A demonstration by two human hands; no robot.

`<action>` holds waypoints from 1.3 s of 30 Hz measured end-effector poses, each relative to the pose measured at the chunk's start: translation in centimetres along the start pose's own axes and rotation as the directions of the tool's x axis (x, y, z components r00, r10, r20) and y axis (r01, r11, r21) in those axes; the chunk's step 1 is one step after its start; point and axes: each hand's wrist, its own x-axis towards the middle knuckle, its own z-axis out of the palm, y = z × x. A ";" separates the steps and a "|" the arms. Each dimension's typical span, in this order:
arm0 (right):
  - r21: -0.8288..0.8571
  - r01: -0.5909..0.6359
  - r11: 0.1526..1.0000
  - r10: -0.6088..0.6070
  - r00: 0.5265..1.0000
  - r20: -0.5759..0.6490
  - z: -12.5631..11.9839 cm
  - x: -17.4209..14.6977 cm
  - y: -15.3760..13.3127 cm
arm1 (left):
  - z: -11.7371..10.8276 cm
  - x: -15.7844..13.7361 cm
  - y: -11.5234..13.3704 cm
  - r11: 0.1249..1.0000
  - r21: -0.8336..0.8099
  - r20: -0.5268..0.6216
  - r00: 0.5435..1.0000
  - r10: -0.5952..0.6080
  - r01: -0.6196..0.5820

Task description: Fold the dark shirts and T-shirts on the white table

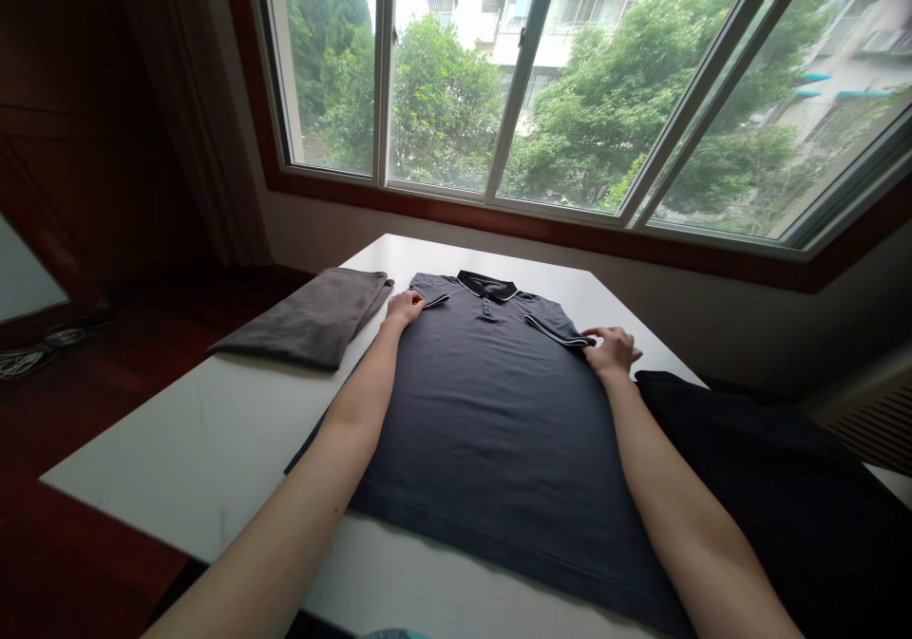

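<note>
A dark grey polo shirt (491, 430) lies front side up and spread out, its black, white-edged collar at the far end and its hem toward me. Both short sleeves are turned inward over the body, their white-striped cuffs showing. My left hand (406, 308) is closed at the left sleeve, fingers pinching the cloth near the cuff. On the other side, my right hand (611, 349) grips the right sleeve's cuff between thumb and fingers. My forearms cover parts of the shirt's side edges.
The shirt rests on a white table (163, 440). To the left is a folded grey-brown cloth (310, 321); to the right, a black cloth (769, 487) hangs over the edge. Beyond the table is a wide window (491, 197). Coiled cables (35, 359) lie on the floor at far left.
</note>
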 end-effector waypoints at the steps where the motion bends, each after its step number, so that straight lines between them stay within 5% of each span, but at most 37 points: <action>1: -0.008 0.029 1.000 -0.029 0.999 0.017 0.0 -0.1 -0.1 | 0.0 0.0 0.0 1.000 -0.005 -0.004 1.000 0.001 -0.001; 7: 0.062 0.188 0.980 -0.192 0.980 0.054 0.4 -0.3 -1.2 | 0.0 -0.1 0.0 1.000 -0.018 -0.008 1.000 0.000 0.000; 13: 0.122 -0.136 0.983 0.137 0.991 -0.005 0.2 0.3 -2.2 | -0.1 -0.1 0.1 1.000 -0.025 -0.006 1.000 -0.006 0.006; 15: 0.142 -0.153 0.978 0.157 0.988 -0.015 0.1 0.4 -2.5 | -0.1 -0.1 0.1 1.000 -0.021 -0.002 1.000 -0.009 0.009; 20: 0.121 -0.029 0.992 0.029 1.000 -0.004 0.5 0.0 -3.4 | 0.0 -0.1 0.0 1.000 -0.026 -0.011 1.000 -0.001 0.001; 27: 0.044 0.197 0.979 -0.201 0.934 0.294 1.5 -0.6 -3.8 | 0.1 0.0 0.0 0.999 -0.039 -0.018 1.000 0.008 -0.009; 39: 0.041 0.321 0.946 -0.319 0.901 0.293 2.1 -0.8 -3.9 | -0.1 -0.1 0.1 1.000 -0.024 0.012 1.000 -0.010 0.011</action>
